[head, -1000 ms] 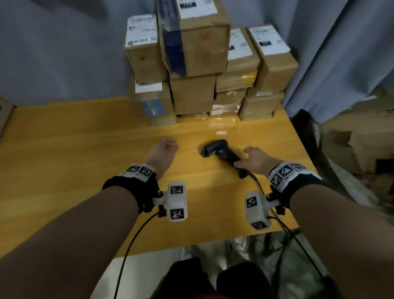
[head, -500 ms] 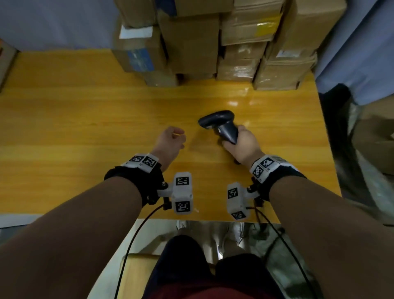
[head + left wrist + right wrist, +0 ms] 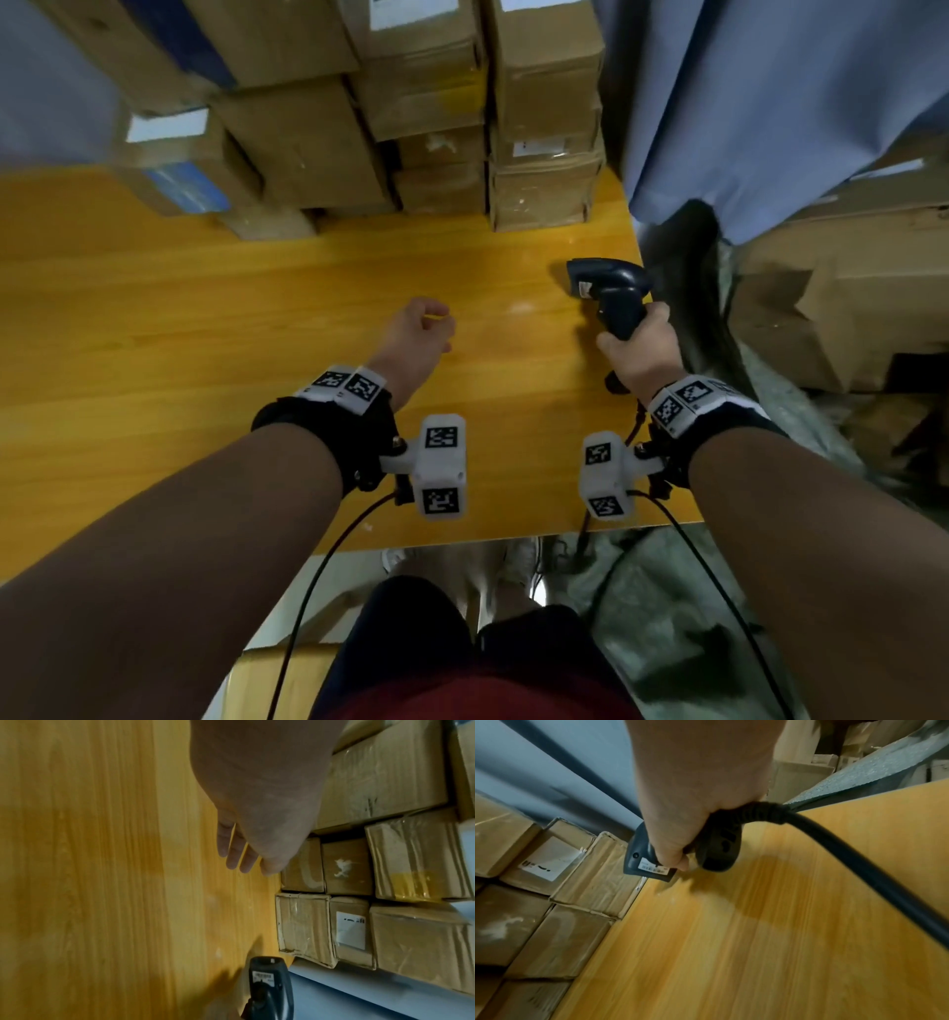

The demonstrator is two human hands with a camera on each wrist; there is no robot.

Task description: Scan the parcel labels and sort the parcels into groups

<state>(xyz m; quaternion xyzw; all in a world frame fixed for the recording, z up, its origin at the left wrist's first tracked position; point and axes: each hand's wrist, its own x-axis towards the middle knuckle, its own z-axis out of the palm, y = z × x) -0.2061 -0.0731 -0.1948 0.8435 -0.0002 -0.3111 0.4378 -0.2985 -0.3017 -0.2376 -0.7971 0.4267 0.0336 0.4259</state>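
Observation:
Several brown cardboard parcels (image 3: 318,149), some with white labels, are stacked at the back of the yellow wooden table (image 3: 205,334). My right hand (image 3: 639,349) grips the handle of a dark barcode scanner (image 3: 606,288) and holds it above the table's right edge, its head pointing left. The right wrist view shows the scanner (image 3: 649,862) near the lowest parcels (image 3: 598,874). My left hand (image 3: 421,329) hovers over the middle of the table, its fingers (image 3: 239,858) loosely curled and holding nothing. The scanner's head (image 3: 270,981) also shows in the left wrist view.
A black cable (image 3: 859,866) runs back from the scanner's handle across the table. A blue-grey curtain (image 3: 770,103) hangs at the right behind the stack. More cardboard boxes (image 3: 847,308) lie on the floor to the right of the table.
My right hand closed round the scanner's handle, lifted it off the table and carried it toward the right edge. The left hand stayed over the table's middle.

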